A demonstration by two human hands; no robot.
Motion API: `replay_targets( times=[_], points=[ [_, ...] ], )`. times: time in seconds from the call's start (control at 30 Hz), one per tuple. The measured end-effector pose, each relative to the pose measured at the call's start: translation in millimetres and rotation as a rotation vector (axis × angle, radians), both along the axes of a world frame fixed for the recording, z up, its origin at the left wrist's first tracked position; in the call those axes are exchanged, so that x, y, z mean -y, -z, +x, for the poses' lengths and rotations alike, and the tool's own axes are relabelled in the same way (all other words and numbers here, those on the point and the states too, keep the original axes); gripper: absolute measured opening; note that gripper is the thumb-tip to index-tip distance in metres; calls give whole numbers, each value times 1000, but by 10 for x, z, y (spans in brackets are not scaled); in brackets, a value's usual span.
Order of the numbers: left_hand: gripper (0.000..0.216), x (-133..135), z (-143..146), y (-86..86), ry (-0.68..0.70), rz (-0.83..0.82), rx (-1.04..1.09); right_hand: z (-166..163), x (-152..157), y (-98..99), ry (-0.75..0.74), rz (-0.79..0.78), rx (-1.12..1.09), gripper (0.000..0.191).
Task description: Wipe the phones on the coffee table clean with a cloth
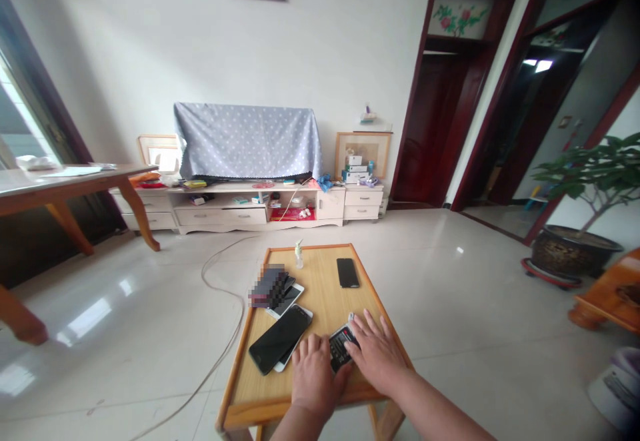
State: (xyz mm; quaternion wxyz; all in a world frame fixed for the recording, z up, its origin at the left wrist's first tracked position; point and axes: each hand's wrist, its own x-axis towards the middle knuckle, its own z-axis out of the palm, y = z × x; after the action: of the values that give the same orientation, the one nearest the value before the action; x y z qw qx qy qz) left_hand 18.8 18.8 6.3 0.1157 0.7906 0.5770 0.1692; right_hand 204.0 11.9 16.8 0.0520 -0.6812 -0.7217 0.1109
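Observation:
Both my hands rest on a small wooden table (320,298). Between them lies a small dark device with buttons (341,348), like a remote or old phone. My left hand (313,378) lies to its left with fingers curled against it. My right hand (376,351) covers its right side, fingers stretched and pressing on it. A large black phone (280,346) lies just left of my left hand, stacked on a white one. Several more phones (280,292) are piled further back on the left. One black phone (347,272) lies alone at the far right.
A small spray bottle (299,254) stands at the table's far edge. A cable (220,334) trails over the tiled floor to the left. A TV cabinet (250,208) with a cloth-covered screen lines the wall. A wooden table (65,184) is left, a potted plant (575,241) right.

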Motion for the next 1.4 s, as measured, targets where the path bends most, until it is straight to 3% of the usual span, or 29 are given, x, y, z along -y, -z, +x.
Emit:
replay_targets(
  times=[0.2,0.47,0.67,0.87,1.03,1.27,1.4],
  points=[
    [56,11,5,-86,3,-25,-24,126,436,109,25,-19,10,77],
    [60,-11,-55,26,34,-22,19,-93,126,9,70,-19,21,75],
    [88,6,-200,114,9,-76,69,-120,153,98,96,-21,29,75],
    [86,43,-440,123,5,-67,128,-159,180,93,103,-34,23,78],
    [86,39,-475,140,3,-47,160,-301,98,1,129,-39,12,74],
    [74,68,-497,145,10,-76,133,-951,197,-53,-133,-52,-65,54],
    [84,78,-503,143,11,-59,141,-778,143,-98,-81,-65,-61,55]
  ],
)
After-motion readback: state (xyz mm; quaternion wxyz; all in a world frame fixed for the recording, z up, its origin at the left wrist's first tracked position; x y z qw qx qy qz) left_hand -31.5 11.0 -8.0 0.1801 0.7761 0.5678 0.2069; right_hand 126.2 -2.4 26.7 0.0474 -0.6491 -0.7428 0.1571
